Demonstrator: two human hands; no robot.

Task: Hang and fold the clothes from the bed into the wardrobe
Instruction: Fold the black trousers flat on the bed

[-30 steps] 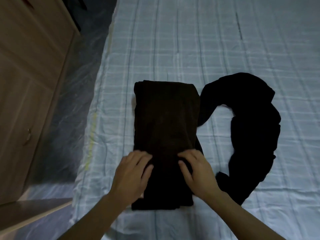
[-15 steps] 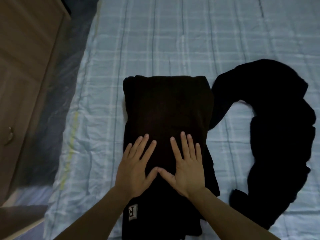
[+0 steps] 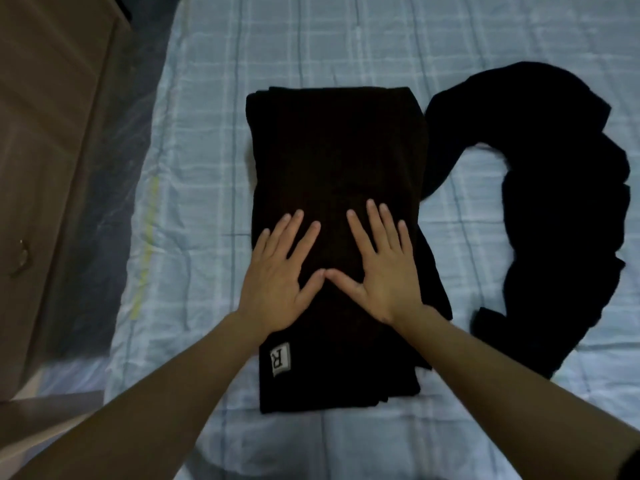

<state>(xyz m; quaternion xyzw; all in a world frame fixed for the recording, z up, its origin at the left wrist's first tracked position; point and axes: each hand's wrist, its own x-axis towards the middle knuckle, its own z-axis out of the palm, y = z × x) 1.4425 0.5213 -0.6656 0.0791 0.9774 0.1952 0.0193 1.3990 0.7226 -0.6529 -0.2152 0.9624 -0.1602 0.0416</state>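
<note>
A dark brown folded garment (image 3: 332, 147) lies as a long rectangle on the bed (image 3: 311, 46), with a white label marked R (image 3: 280, 359) near its front left corner. My left hand (image 3: 277, 278) and my right hand (image 3: 381, 271) press flat on its middle, fingers spread and straight, thumbs touching. To the right a black garment (image 3: 561, 209) lies bunched in a curved heap, one end touching the folded piece.
The bed has a pale blue checked sheet. A wooden wardrobe (image 3: 45, 133) with a small metal handle (image 3: 20, 252) stands at the left, across a narrow dark gap of floor (image 3: 114, 188). Bare sheet stretches beyond the garments.
My hands went from curled on the garment's near part to flat with spread fingers, sliding up to its middle. The view moved closer, and the R label came into sight.
</note>
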